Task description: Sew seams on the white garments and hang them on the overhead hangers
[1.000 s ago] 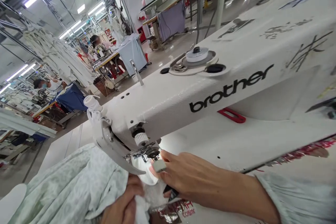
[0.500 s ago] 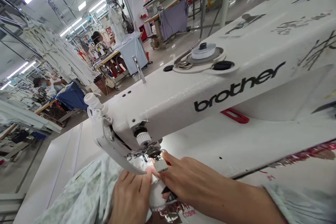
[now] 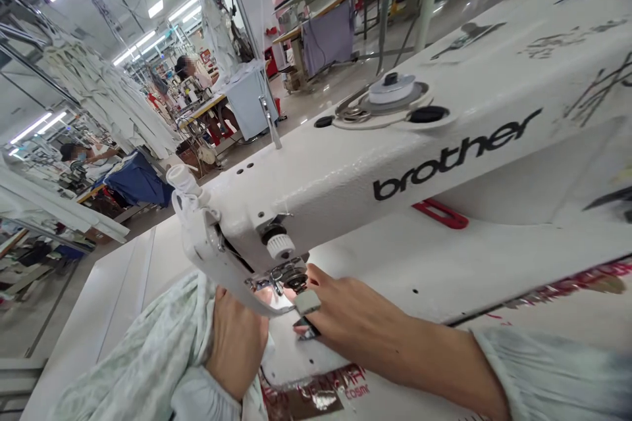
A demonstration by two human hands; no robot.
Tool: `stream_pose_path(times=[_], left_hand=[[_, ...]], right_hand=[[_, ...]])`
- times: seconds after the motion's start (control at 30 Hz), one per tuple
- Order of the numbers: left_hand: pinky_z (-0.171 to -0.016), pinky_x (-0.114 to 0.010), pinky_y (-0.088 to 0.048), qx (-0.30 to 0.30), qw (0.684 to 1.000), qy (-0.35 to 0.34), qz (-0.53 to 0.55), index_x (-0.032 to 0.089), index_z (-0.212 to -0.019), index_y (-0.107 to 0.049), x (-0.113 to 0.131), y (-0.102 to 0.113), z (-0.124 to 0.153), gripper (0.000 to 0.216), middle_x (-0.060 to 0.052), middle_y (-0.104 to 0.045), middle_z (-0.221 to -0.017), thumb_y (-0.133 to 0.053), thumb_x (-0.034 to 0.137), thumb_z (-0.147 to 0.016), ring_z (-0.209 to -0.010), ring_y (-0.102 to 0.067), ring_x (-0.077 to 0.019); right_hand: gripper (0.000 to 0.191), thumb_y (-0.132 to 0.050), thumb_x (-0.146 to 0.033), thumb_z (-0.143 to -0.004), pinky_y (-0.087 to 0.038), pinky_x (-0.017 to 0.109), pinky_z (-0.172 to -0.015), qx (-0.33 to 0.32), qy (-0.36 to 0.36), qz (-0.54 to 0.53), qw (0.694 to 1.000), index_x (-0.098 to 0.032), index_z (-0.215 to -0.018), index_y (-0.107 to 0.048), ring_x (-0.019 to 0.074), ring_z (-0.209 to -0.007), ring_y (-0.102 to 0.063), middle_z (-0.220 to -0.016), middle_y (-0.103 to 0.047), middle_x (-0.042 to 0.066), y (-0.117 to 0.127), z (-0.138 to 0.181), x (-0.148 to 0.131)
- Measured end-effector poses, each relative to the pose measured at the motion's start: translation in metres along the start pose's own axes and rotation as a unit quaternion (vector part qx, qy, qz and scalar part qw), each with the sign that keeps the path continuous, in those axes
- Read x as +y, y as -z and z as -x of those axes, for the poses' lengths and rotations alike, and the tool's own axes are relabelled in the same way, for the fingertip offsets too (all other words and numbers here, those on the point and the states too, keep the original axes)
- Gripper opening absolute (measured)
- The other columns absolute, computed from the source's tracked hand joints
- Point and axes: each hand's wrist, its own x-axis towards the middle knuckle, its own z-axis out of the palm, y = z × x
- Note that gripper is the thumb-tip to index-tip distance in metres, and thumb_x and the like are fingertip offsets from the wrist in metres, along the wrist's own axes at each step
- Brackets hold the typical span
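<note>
Two hands (image 3: 239, 335) (image 3: 353, 312) at sewing machine (image 3: 316, 197) — patterned fabric (image 3: 162, 335) against left

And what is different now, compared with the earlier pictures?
The left hand has moved forward, now reaching under the sewing machine's head. The pale cloth no longer covers the machine bed between the hands. The right hand stays in place, still holding the dark tool.

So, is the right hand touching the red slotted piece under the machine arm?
Apart. The head view shows bare white machine bed between the right hand and the red slotted piece.
</note>
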Motion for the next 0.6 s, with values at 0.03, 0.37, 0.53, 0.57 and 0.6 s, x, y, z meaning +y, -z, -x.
stream_pose_path(times=[0.03,0.37,0.53,0.57,0.6], left_hand=[[-0.074,-0.033,-0.045,-0.003,1.0,0.002,0.007,0.02,-0.068,-0.06,0.0,-0.001,0.001,0.022,-0.003,-0.061,-0.07,-0.047,0.007,-0.08,-0.072,-0.057,-0.0192],[-0.075,-0.035,-0.042,0.025,0.999,0.013,0.046,0.022,-0.099,-0.061,0.006,-0.009,0.016,0.023,-0.005,-0.062,-0.099,-0.046,0.009,-0.087,-0.087,-0.057,-0.0201],[-0.08,-0.036,-0.042,0.032,0.998,0.026,0.04,0.022,-0.092,-0.061,0.008,-0.007,0.015,0.02,-0.004,-0.062,-0.095,-0.047,0.008,-0.086,-0.089,-0.056,-0.0203],[-0.08,-0.036,-0.041,0.032,0.998,0.025,0.039,0.022,-0.088,-0.061,0.008,-0.007,0.015,0.02,-0.003,-0.061,-0.094,-0.048,0.008,-0.085,-0.089,-0.056,-0.0206],[-0.08,-0.037,-0.041,0.033,0.998,0.025,0.039,0.022,-0.085,-0.061,0.008,-0.008,0.015,0.02,-0.003,-0.061,-0.092,-0.048,0.007,-0.084,-0.088,-0.056,-0.0208]], right_hand=[[0.018,-0.047,0.0,-0.072,-0.021,0.026,-0.038,0.0,-0.002,-0.004,1.0,-0.017,-0.078,-0.05,0.0222,-0.077,-0.052,-0.071,-0.053,0.007,0.0,0.0,0.0],[0.019,-0.051,-0.003,-0.067,-0.024,0.026,-0.041,0.018,0.002,-0.008,1.0,-0.017,-0.081,-0.05,0.0224,-0.081,-0.051,-0.086,-0.056,0.009,-0.004,0.011,0.0],[0.023,-0.055,-0.003,-0.065,-0.024,0.025,-0.041,0.008,-0.013,-0.048,0.999,-0.018,-0.082,-0.052,0.0218,-0.08,-0.051,-0.087,-0.056,0.008,-0.009,0.012,0.003],[0.022,-0.055,-0.003,-0.066,-0.024,0.025,-0.042,0.007,-0.016,-0.053,0.998,-0.018,-0.083,-0.052,0.0215,-0.08,-0.05,-0.087,-0.056,0.008,-0.009,0.011,0.003],[0.02,-0.055,-0.004,-0.068,-0.024,0.024,-0.042,0.006,-0.019,-0.058,0.998,-0.018,-0.083,-0.052,0.021,-0.079,-0.05,-0.086,-0.056,0.008,-0.009,0.011,0.003]])
